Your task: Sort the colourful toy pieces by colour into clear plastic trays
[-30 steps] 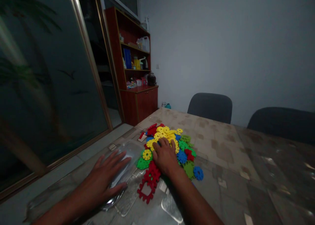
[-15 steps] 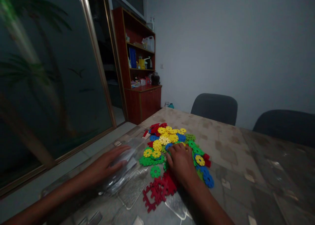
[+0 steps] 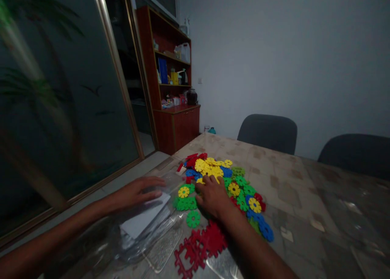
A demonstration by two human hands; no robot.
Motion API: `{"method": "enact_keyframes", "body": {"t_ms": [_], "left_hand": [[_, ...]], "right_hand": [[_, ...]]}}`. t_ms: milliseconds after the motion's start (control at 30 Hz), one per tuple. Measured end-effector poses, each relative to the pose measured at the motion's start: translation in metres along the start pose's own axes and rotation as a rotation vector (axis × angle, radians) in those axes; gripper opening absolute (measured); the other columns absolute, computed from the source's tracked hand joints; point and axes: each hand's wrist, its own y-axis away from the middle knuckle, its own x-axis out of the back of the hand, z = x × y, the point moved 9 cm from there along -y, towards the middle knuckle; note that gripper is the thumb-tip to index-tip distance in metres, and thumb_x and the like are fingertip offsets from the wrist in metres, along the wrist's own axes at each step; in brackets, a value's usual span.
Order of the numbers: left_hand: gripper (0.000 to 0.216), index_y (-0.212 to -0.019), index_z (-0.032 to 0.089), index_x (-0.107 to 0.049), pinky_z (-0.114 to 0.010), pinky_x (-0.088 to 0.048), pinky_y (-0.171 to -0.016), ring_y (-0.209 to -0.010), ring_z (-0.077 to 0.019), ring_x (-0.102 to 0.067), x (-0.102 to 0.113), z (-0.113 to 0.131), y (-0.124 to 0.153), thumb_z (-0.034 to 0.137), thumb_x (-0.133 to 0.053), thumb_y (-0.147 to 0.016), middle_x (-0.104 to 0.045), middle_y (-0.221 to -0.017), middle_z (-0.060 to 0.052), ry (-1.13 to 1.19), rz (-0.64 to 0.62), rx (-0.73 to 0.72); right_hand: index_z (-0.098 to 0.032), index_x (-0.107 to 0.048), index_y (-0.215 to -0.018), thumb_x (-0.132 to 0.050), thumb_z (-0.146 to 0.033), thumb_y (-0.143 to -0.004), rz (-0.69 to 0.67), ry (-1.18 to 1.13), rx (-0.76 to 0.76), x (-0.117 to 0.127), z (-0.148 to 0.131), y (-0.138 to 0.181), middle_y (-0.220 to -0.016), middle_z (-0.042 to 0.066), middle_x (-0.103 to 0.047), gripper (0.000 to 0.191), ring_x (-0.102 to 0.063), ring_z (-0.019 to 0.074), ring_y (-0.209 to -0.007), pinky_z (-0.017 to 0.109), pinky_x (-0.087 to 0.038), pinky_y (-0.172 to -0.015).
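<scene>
Lying nearest us, red toothed pieces [image 3: 215,239] spread just on the near side of our right hand [image 3: 211,195]. To their left, a clear plastic bag [image 3: 131,251] with white paper [image 3: 145,219] lies beneath our left hand [image 3: 146,190], whose fingers stretch nearly straight, thumb apart, gripping nothing we can see. Our right fingers curl partway down among yellow discs [image 3: 210,169]; we cannot tell whether they hold any. Green discs [image 3: 186,203] lie between our hands, blue discs [image 3: 255,218] right of our right hand. Well beyond both stand grey chairs [image 3: 268,131] and a red-brown cabinet [image 3: 186,128].
</scene>
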Motion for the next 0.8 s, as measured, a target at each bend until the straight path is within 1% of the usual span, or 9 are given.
{"method": "enact_keyframes", "body": {"t_ms": [67,133,200,267,333,400,567,700,800], "left_hand": [[0.054,-0.124,0.022,-0.069,-0.042,-0.044,-0.111,-0.127,-0.0301,-0.060,0.012,0.004,-0.024,0.062,-0.042,-0.099,-0.065,-0.138,-0.009,-0.010,0.033,-0.014],[0.056,-0.130,0.020,-0.065,-0.040,-0.043,-0.110,-0.128,-0.0303,-0.058,0.017,0.004,-0.058,0.061,-0.050,-0.095,-0.064,-0.140,-0.010,-0.037,0.021,-0.006],[0.062,-0.134,0.017,-0.062,-0.041,-0.041,-0.112,-0.131,-0.0324,-0.055,0.021,-0.001,-0.099,0.061,-0.060,-0.089,-0.061,-0.143,-0.012,-0.047,0.022,0.010],[0.070,-0.139,0.016,-0.058,-0.045,-0.037,-0.115,-0.137,-0.0364,-0.048,0.021,-0.008,-0.139,0.061,-0.068,-0.086,-0.055,-0.148,-0.014,-0.051,0.032,0.047],[0.059,-0.139,0.017,-0.056,-0.052,-0.041,-0.111,-0.133,-0.0359,-0.052,0.016,-0.012,-0.172,0.052,-0.066,-0.094,-0.054,-0.147,-0.014,-0.034,0.037,0.079],[0.044,-0.136,0.017,-0.057,-0.055,-0.048,-0.103,-0.124,-0.0328,-0.058,0.006,-0.009,-0.196,0.041,-0.063,-0.099,-0.056,-0.142,-0.013,-0.006,0.035,0.084],[0.034,-0.129,0.016,-0.061,-0.049,-0.055,-0.094,-0.112,-0.0290,-0.064,-0.031,0.021,-0.231,0.035,-0.063,-0.100,-0.061,-0.131,-0.010,0.079,0.002,0.004],[0.032,-0.124,0.016,-0.064,-0.048,-0.055,-0.094,-0.111,-0.0302,-0.063,-0.051,0.046,-0.242,0.037,-0.063,-0.100,-0.063,-0.127,-0.008,0.124,0.001,-0.050],[0.031,-0.122,0.015,-0.064,-0.047,-0.056,-0.091,-0.107,-0.0288,-0.065,-0.062,0.065,-0.243,0.038,-0.063,-0.100,-0.065,-0.123,-0.008,0.149,-0.009,-0.076]], "right_hand": [[-0.023,-0.067,-0.127,-0.059,-0.036,-0.094,-0.006,-0.001,-0.009,0.003,0.008,0.008,-0.132,0.017,-0.062,0.037,-0.051,0.0360,-0.127,0.059,-0.031,-0.107],[-0.020,-0.073,-0.115,-0.064,-0.036,-0.091,-0.007,-0.008,-0.010,0.009,0.012,0.014,-0.125,0.017,-0.066,0.030,-0.054,0.0363,-0.122,0.057,-0.034,-0.105],[-0.021,-0.075,-0.107,-0.065,-0.037,-0.091,0.006,-0.029,-0.007,0.017,0.015,0.018,-0.115,0.014,-0.070,0.025,-0.060,0.0329,-0.114,0.050,-0.040,-0.100],[-0.024,-0.076,-0.106,-0.060,-0.037,-0.095,0.056,-0.059,-0.022,0.028,0.020,0.020,-0.111,0.009,-0.072,0.023,-0.062,0.0271,-0.107,0.041,-0.044,-0.095],[-0.025,-0.075,-0.110,-0.053,-0.033,-0.100,0.137,-0.085,-0.082,0.040,0.031,0.025,-0.113,0.006,-0.071,0.026,-0.062,0.0238,-0.108,0.037,-0.043,-0.096],[-0.024,-0.073,-0.116,-0.049,-0.028,-0.101,0.216,-0.099,-0.179,0.049,0.046,0.034,-0.118,0.008,-0.070,0.028,-0.060,0.0249,-0.112,0.039,-0.040,-0.100],[-0.020,-0.066,-0.131,-0.048,-0.023,-0.100,0.355,-0.112,-0.429,0.057,0.091,0.064,-0.132,0.011,-0.066,0.036,-0.054,0.0286,-0.124,0.043,-0.032,-0.111],[-0.018,-0.059,-0.140,-0.046,-0.034,-0.101,0.429,-0.126,-0.617,0.054,0.135,0.091,-0.140,0.015,-0.061,0.044,-0.053,0.0318,-0.127,0.044,-0.037,-0.107],[-0.018,-0.063,-0.136,-0.052,-0.037,-0.098,0.432,-0.168,-0.679,0.042,0.162,0.105,-0.132,0.016,-0.067,0.044,-0.058,0.0317,-0.123,0.043,-0.040,-0.103]]}}
